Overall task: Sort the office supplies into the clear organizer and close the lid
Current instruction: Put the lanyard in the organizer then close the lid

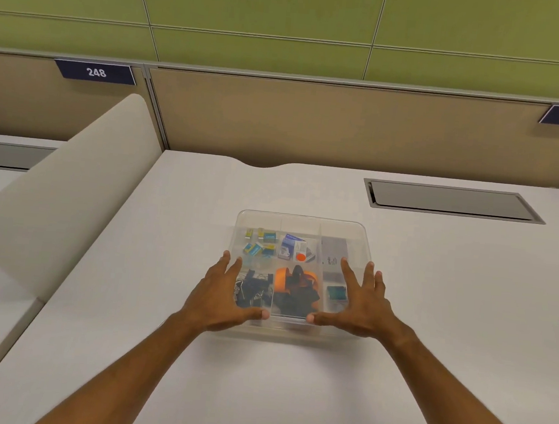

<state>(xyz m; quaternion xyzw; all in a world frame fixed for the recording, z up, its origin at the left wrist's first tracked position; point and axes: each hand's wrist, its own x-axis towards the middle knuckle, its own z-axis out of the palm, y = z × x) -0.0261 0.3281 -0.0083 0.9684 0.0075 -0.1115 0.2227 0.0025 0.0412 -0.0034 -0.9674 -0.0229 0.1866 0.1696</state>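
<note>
The clear organizer (304, 222) sits in the middle of the white desk, its clear lid lying over the top. Through it I see small yellow and teal boxes (259, 243) at the back left, a blue and white pack (293, 247) behind the centre, black binder clips (253, 290) at the front left, an orange and black tape dispenser (295, 289) in the front middle and a small teal box (336, 293) at the front right. My left hand (222, 294) lies flat on the lid's left side. My right hand (359, 303) lies flat on its right side, fingers spread.
A grey cable hatch (451, 200) is set into the desk (256, 379) at the back right. A curved beige divider panel (67, 190) rises along the desk's left edge. Tan partition walls with number plates 248 and 249 stand behind.
</note>
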